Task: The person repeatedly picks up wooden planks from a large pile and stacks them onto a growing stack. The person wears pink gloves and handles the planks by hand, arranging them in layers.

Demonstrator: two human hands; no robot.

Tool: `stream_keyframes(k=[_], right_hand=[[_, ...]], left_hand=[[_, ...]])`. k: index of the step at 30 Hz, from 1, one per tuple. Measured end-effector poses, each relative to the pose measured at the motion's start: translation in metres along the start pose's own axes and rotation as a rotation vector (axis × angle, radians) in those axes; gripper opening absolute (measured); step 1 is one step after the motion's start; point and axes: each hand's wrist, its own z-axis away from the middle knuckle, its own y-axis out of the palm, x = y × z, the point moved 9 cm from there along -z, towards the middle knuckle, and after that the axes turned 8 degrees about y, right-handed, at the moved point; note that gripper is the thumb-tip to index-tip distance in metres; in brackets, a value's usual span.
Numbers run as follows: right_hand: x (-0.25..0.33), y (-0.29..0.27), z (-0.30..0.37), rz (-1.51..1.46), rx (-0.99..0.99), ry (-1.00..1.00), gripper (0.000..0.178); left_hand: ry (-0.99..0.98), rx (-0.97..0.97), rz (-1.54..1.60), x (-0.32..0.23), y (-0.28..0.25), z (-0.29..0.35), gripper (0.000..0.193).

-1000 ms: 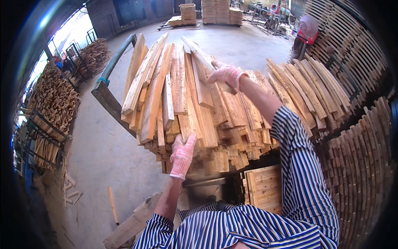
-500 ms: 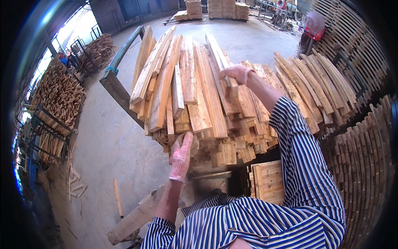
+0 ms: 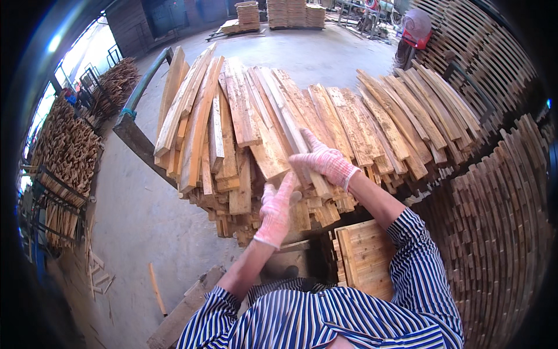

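Both my hands wear pinkish-white knit gloves. My right hand (image 3: pixel 326 162) lies with fingers apart over the near part of a pale narrow plank (image 3: pixel 283 107), on top of a heap of rough-sawn planks (image 3: pixel 241 107). Its thumb points left across the plank. Just left of it and lower, my left hand (image 3: pixel 275 213) is at the near ends of the planks, fingers stretched upward and apart. A wider plank (image 3: pixel 271 160) ends right above its fingertips. Slight blur hides whether the left fingertips touch the wood.
A metal rack post (image 3: pixel 145 81) borders the heap on the left. More planks (image 3: pixel 410 119) lie to the right, beside tall wood stacks (image 3: pixel 494 232). A wooden box (image 3: pixel 366 256) stands below the heap. A person in red (image 3: pixel 416 38) is at the far right. Loose sticks (image 3: pixel 156 288) lie on the floor.
My right hand has come nearer and lower, its grip on the raised plank loosened to spread fingers. The plank now lies on the heap. My left hand has moved up and right toward it.
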Motion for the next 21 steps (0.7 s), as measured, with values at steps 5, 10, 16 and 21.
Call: stream_keyframes(k=[5, 10, 16, 21], right_hand=[[-0.030, -0.017, -0.012, -0.233, -0.006, -0.179, 0.112], [-0.041, 0.013, 0.075, 0.157, -0.096, 0.071, 0.116], [-0.165, -0.001, 0.106, -0.351, 0.069, -0.156, 0.129], [-0.192, 0.019, 0.110, -0.257, -0.028, -0.257, 0.127]], left_hand=[[-0.458, -0.050, 0.144, 0.007, 0.041, -0.012, 0.051], [-0.426, 0.106, -0.009, 0.026, 0.014, 0.059, 0.074], [-0.361, 0.468, 0.088, 0.006, 0.061, 0.188, 0.074], [-0.399, 0.180, 0.572, 0.032, 0.040, 0.094, 0.078]])
